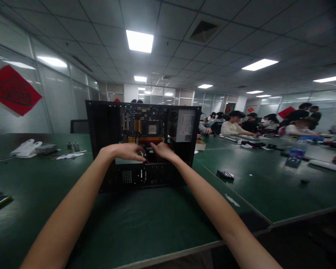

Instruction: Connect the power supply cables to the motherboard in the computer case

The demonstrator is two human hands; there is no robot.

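Note:
An open black computer case (194,149) lies on its side on the green table, its inside facing me. A motherboard (141,116) with a pale square at its middle shows at the back, and a silver power supply (185,125) sits at the upper right. My left hand (126,152) reaches into the case, fingers curved and apart, beside a thin red cable (147,161). Just right of it, my right hand (164,150) is closed at the lower part of the board, below the orange memory slots (151,140); what its fingers hold is hidden.
A white plastic bag (27,148) and a grey box (46,149) are on the left. On the right lie a small black part (225,175) and a water bottle (296,149). Several people sit at tables farther back, one in a light top (233,127).

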